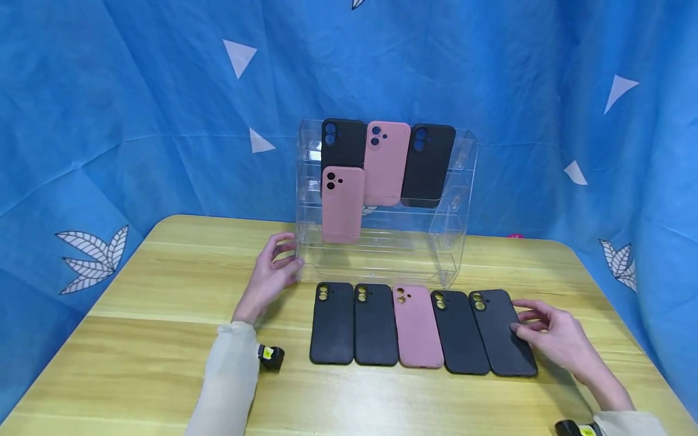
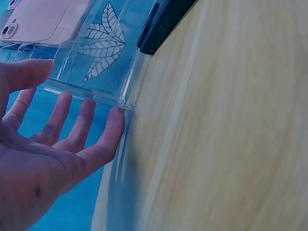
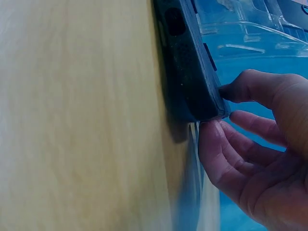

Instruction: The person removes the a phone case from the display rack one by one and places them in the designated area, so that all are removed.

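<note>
Along the front of the table lies a row of phone cases, black apart from one pink phone case (image 1: pixel 418 327). At the row's right end, my right hand (image 1: pixel 556 333) pinches the edge of a black phone case (image 1: pixel 503 333), thumb on its back and fingers at its side. In the right wrist view that black phone case (image 3: pixel 185 62) shows edge-on, low by the tabletop. My left hand (image 1: pixel 272 269) holds the left side of a clear display rack (image 1: pixel 382 257). The left wrist view has the thumb and fingertips of my left hand (image 2: pixel 62 144) at the rack's edge (image 2: pixel 86 91).
On the rack's upper tier stand a black case (image 1: pixel 342 145), a pink case (image 1: pixel 387 163) and another black case (image 1: pixel 428 163). One pink case (image 1: pixel 342 206) sits a tier lower at the left. Behind the wooden table (image 1: pixel 136 339) hangs a blue curtain (image 1: pixel 163 109).
</note>
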`<state>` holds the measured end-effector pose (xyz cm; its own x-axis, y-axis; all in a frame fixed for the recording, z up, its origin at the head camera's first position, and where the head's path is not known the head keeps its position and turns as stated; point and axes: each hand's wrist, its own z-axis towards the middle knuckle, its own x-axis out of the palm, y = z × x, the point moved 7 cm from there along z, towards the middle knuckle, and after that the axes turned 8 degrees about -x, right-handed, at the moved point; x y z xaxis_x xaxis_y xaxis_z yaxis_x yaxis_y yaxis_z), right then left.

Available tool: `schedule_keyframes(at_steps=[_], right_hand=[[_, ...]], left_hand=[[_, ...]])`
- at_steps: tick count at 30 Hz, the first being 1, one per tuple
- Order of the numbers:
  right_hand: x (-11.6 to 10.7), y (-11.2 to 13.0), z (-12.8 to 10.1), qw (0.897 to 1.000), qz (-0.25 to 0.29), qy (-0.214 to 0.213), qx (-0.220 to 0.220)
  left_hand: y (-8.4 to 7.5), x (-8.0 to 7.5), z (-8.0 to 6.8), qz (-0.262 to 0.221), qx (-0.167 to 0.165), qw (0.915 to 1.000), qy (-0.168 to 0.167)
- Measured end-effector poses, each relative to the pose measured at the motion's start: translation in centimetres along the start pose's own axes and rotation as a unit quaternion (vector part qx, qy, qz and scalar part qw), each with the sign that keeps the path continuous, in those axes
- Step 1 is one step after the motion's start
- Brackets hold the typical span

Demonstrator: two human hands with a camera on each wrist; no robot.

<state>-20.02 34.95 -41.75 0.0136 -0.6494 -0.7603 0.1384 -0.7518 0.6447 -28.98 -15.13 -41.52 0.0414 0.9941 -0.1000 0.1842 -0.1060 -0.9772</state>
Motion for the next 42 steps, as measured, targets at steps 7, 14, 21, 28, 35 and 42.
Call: schedule_keyframes(at_steps=[7, 14, 21, 28, 35, 42], right_hand=[[0.2, -0.3, 0.1, 1.000, -0.028, 0.009, 0.005], [0.2, -0.2, 0.1, 0.999, -0.041, 0.009, -0.001], [0.0, 0.0, 0.1, 0.999, -0.044, -0.008, -0.017], [-1.0, 1.2, 0.3, 0.992, -0.065, -0.087, -0.068], [-1.8, 3.0, 0.8, 0.983, -0.039, -0.152, -0.097], [-1.7, 4.9, 1.5, 0.979, 0.004, -0.173, -0.105]], left_hand=[[0.0, 0.0, 0.0, 0.004, 0.000, 1.0000, 0.001], [0.0, -0.1, 0.0, 0.004, -0.002, 1.0000, 0.001], [0.0, 0.0, 0.0, 0.004, -0.003, 1.0000, 0.002], [0.1, 0.0, 0.1, 0.001, -0.003, 1.0000, 0.000], [0.1, -0.1, 0.0, 0.004, -0.006, 1.0000, -0.001], [0.1, -0.1, 0.1, 0.003, -0.004, 1.0000, 0.001]])
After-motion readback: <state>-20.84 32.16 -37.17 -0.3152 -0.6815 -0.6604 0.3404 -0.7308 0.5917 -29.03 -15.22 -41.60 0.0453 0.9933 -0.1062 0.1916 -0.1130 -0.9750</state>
